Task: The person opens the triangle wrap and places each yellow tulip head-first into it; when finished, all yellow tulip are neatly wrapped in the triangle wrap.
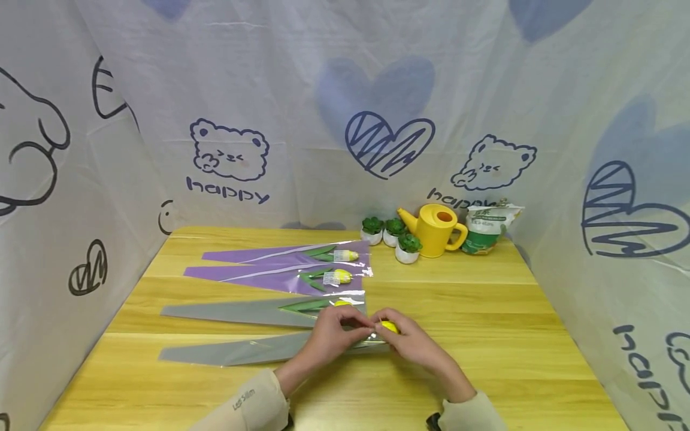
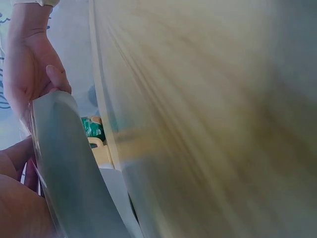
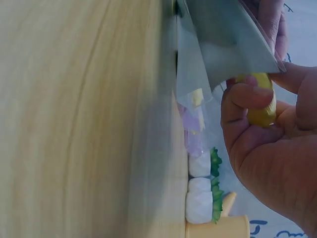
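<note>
Between my hands is a grey flower-wrapping sleeve (image 1: 232, 351), its narrow end lying to the left on the table and its wide end raised. My left hand (image 1: 333, 333) pinches the sleeve's upper edge; in the left wrist view its fingers (image 2: 20, 153) sit against that edge. My right hand (image 1: 417, 344) curls its fingers round a yellow tulip head (image 3: 262, 111) at the sleeve's mouth, with its thumb close to the sleeve's corner. The tulip's stem is hidden by the grey sleeve. Both hands nearly meet at the fingertips.
Beyond my hands lie another grey sleeve (image 1: 237, 312) with a tulip and two purple sleeves (image 1: 259, 274), each holding a yellow tulip. At the back right stand several small potted succulents (image 1: 408, 246), a yellow watering can (image 1: 433, 230) and a green-and-white bag (image 1: 485, 233).
</note>
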The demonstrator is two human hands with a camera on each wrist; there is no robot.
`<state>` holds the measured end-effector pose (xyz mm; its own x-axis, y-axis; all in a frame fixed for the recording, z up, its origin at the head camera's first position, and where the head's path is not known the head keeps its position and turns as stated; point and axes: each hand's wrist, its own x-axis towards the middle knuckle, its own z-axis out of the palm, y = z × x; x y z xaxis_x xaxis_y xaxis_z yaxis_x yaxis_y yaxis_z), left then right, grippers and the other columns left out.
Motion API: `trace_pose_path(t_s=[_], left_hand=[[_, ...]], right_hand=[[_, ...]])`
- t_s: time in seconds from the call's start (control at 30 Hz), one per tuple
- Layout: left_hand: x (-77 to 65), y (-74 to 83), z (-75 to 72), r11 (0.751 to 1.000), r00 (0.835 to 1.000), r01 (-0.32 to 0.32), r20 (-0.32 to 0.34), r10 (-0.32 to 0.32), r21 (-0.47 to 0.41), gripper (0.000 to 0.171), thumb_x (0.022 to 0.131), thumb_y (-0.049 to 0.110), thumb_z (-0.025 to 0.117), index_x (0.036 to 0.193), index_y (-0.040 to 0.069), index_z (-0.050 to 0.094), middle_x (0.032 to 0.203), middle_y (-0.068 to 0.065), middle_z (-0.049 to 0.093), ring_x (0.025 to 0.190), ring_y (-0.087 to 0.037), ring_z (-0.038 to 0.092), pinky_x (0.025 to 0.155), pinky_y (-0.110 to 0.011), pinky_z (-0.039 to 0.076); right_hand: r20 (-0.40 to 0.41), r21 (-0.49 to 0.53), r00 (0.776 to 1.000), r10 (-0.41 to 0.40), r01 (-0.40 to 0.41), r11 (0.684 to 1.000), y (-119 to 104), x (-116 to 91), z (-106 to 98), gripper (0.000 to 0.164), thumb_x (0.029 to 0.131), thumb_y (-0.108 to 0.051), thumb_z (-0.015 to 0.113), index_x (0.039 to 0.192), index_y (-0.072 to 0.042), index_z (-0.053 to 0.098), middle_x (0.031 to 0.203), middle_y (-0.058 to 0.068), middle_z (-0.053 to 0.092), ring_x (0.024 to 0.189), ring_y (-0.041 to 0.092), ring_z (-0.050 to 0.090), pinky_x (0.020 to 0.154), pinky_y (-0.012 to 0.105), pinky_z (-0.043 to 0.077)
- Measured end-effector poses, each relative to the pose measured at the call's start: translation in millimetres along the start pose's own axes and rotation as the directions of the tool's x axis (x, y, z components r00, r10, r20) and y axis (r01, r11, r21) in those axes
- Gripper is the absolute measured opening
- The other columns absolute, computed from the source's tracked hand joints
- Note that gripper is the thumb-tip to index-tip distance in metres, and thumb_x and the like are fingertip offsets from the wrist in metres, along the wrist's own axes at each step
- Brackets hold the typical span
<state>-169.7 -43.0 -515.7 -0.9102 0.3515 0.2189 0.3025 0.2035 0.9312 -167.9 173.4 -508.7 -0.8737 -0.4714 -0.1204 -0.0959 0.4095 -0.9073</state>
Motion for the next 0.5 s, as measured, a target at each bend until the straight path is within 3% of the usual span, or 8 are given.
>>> trace_pose_path(t_s=[0.13,0.23,0.37,0.5], left_hand=[[-0.6,-0.5,-1.9,1.000,1.000,-0.012,-0.011,0.013,0.014,0.011,0.086,0.005,0.083,0.095,0.011,0.082,0.091,-0.003,0.079,0.083,-0.009,0.073,0.079,-0.024,0.060],[-0.7,-0.5,-2.7,1.000,1.000,-0.011,-0.025,0.012,0.017,0.012,0.084,0.004,0.084,0.095,0.008,0.081,0.091,-0.005,0.079,0.082,-0.009,0.072,0.078,-0.024,0.060],[-0.9,-0.3,-4.4,1.000,1.000,0.003,-0.024,-0.003,0.011,0.013,0.084,0.006,0.085,0.096,0.007,0.081,0.091,-0.003,0.079,0.082,-0.008,0.072,0.078,-0.024,0.060],[-1.0,-0.5,-5.2,1.000,1.000,0.020,-0.014,-0.020,0.001,0.014,0.085,0.010,0.085,0.098,0.008,0.081,0.092,0.000,0.079,0.084,-0.008,0.072,0.079,-0.025,0.060]], right_hand=[[-0.013,0.100,1.000,0.002,-0.001,0.995,5.1,-4.0,-9.4,0.037,0.108,-0.027,0.056,0.135,-0.002,0.057,0.108,0.018,0.063,0.067,0.016,0.060,0.057,0.031,0.056],[-0.024,0.191,1.000,-0.012,0.017,0.981,12.4,-8.1,-18.7,0.042,0.109,-0.020,0.055,0.138,0.010,0.051,0.123,0.022,0.060,0.083,0.024,0.069,0.071,0.038,0.063],[-0.062,0.256,0.998,0.003,0.014,0.967,21.0,-12.0,-26.9,0.039,0.107,-0.014,0.057,0.134,0.014,0.053,0.121,0.024,0.064,0.098,0.029,0.073,0.089,0.040,0.062],[-0.105,0.288,0.994,0.038,-0.006,0.958,24.3,-13.7,-29.2,0.032,0.104,-0.011,0.062,0.126,0.012,0.061,0.119,0.021,0.069,0.101,0.027,0.075,0.092,0.038,0.061]])
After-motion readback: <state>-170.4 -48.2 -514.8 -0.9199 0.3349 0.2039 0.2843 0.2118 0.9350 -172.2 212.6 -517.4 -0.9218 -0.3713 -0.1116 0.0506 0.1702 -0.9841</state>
